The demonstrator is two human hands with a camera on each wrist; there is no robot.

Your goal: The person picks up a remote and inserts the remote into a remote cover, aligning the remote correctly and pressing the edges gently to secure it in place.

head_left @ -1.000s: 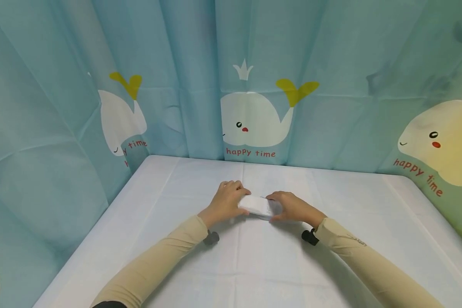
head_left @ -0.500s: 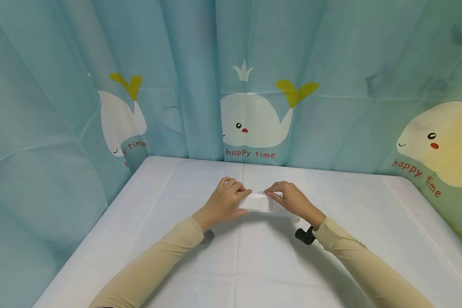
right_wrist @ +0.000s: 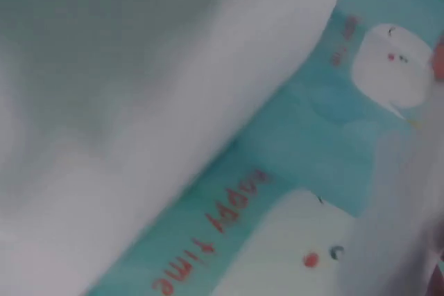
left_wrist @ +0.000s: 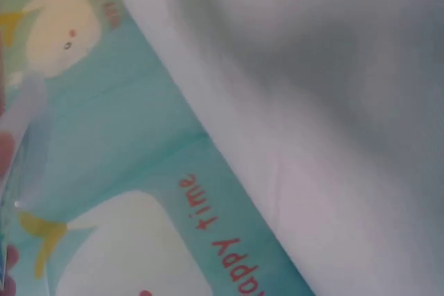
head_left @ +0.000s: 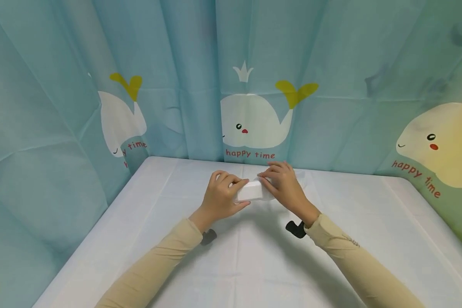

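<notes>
Above the table a small white box [head_left: 249, 191] is held between both hands. My left hand [head_left: 220, 194] grips its left end, fingers along the far edge and thumb below the near edge. At the right end my right hand [head_left: 286, 188] pinches thin clear plastic [head_left: 301, 176], which lies around that end of the box and shows behind the hand. In the left wrist view the box and the clear plastic film [left_wrist: 38, 143] appear only at the left border. The right wrist view has blurred translucent plastic [right_wrist: 392, 220] at its right side.
A white cloth covers the table [head_left: 200, 265]. Behind it hangs a blue-green curtain [head_left: 192, 119] with printed whales, close along the far edge. Black wrist camera mounts [head_left: 295, 229] stick out below the wrists.
Both hands have lifted the white box off the table and moved it up and away. The right hand has gone from gripping the box's end to pinching the clear plastic there.
</notes>
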